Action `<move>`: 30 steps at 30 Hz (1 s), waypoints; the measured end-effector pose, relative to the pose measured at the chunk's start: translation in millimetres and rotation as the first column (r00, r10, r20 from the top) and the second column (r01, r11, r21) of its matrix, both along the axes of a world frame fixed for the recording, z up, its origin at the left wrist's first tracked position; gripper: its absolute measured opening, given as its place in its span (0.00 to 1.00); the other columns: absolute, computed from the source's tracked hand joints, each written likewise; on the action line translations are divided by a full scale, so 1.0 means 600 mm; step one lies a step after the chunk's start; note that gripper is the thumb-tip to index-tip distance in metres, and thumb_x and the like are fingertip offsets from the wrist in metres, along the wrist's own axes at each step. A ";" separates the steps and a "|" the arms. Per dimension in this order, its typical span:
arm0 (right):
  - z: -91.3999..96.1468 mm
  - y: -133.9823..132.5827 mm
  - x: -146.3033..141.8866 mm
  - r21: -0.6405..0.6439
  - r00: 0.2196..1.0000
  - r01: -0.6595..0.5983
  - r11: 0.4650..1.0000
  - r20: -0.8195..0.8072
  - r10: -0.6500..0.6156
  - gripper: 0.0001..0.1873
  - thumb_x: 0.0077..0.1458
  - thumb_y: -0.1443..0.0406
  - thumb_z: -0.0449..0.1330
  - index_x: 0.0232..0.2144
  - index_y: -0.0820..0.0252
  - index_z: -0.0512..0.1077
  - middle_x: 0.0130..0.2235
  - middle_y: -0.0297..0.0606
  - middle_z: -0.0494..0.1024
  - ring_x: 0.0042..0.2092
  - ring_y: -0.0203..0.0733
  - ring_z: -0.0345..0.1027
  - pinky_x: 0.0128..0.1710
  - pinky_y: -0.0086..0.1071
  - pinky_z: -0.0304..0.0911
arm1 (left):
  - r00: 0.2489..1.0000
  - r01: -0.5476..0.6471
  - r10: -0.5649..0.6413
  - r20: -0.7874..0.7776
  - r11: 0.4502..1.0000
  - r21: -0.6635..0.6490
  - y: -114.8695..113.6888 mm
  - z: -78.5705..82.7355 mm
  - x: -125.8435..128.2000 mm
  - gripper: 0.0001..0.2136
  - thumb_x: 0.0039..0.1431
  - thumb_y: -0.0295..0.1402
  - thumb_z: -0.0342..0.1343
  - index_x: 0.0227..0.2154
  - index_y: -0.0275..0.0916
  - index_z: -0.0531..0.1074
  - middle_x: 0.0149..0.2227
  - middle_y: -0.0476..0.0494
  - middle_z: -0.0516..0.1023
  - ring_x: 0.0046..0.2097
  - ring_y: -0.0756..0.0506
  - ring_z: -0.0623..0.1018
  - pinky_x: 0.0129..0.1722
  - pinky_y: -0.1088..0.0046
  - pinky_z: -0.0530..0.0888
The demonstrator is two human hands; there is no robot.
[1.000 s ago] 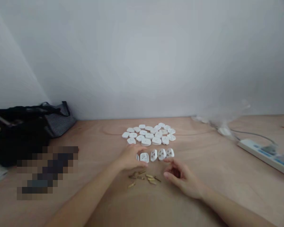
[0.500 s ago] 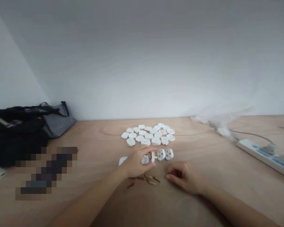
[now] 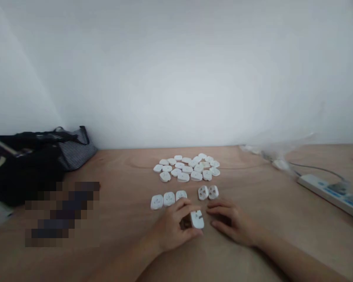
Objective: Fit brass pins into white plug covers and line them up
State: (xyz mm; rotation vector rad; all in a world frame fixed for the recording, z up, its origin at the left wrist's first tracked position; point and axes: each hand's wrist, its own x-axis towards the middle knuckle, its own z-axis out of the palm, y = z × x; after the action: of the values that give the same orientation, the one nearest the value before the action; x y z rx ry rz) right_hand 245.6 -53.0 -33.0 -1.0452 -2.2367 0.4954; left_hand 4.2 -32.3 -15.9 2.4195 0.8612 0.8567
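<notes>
My left hand [image 3: 181,225] grips a white plastic plug housing [image 3: 197,219] between thumb and fingers, tilted so that a face with a dark slot shows. Just beyond it lie three similar white housings [image 3: 157,201] in a row, the rightmost partly covered by my fingers. My right hand [image 3: 233,221] rests on the table to the right, fingers curved and apart, holding nothing. Two upright-looking housings [image 3: 203,192] with dark holes sit side by side just past its fingertips. The small brass-coloured strips seen before are hidden behind my left hand.
Several white housings [image 3: 187,169] lie clustered farther back on the wooden table [image 3: 120,188]. A power strip [image 3: 326,192] with a grey cable and a clear plastic bag [image 3: 279,149] are at right. A black bag [image 3: 26,168] and a pixelated dark object [image 3: 66,211] are at left.
My left hand has taken a housing out of the row and drawn it nearer and slightly right. The right hand stays about in place, its fingers a little more spread.
</notes>
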 end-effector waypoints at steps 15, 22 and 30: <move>0.024 -0.019 -0.020 0.073 0.974 -0.183 0.980 0.150 0.171 0.24 0.55 0.59 0.57 0.55 0.49 0.64 0.46 0.42 0.73 0.44 0.48 0.64 0.45 0.44 0.56 | 0.997 0.036 -0.039 0.065 0.998 0.054 -0.009 0.006 0.007 0.18 0.49 0.38 0.64 0.42 0.38 0.68 0.40 0.41 0.72 0.41 0.44 0.74 0.40 0.69 0.71; 0.010 -0.015 -0.015 0.110 0.997 -0.077 0.991 -0.012 0.078 0.18 0.56 0.60 0.57 0.49 0.50 0.69 0.43 0.41 0.75 0.43 0.47 0.65 0.44 0.43 0.57 | 0.997 -0.062 0.064 0.037 0.997 -0.053 -0.011 0.010 0.005 0.19 0.45 0.34 0.64 0.41 0.40 0.66 0.39 0.45 0.71 0.40 0.44 0.74 0.37 0.70 0.73; 0.016 -0.030 -0.045 -0.170 0.971 0.159 0.973 -0.150 -0.185 0.20 0.49 0.54 0.62 0.45 0.50 0.72 0.38 0.39 0.76 0.42 0.51 0.66 0.47 0.48 0.54 | 1.000 0.014 -0.016 0.020 0.998 0.062 -0.020 0.010 0.020 0.24 0.47 0.28 0.61 0.49 0.42 0.63 0.45 0.44 0.72 0.44 0.44 0.74 0.44 0.69 0.72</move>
State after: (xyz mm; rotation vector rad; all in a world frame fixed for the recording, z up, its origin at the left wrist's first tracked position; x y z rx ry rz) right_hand 218.9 -70.9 -23.4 -1.2206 -1.9663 0.6647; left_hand 16.5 -44.3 -9.8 2.4625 0.8194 0.9132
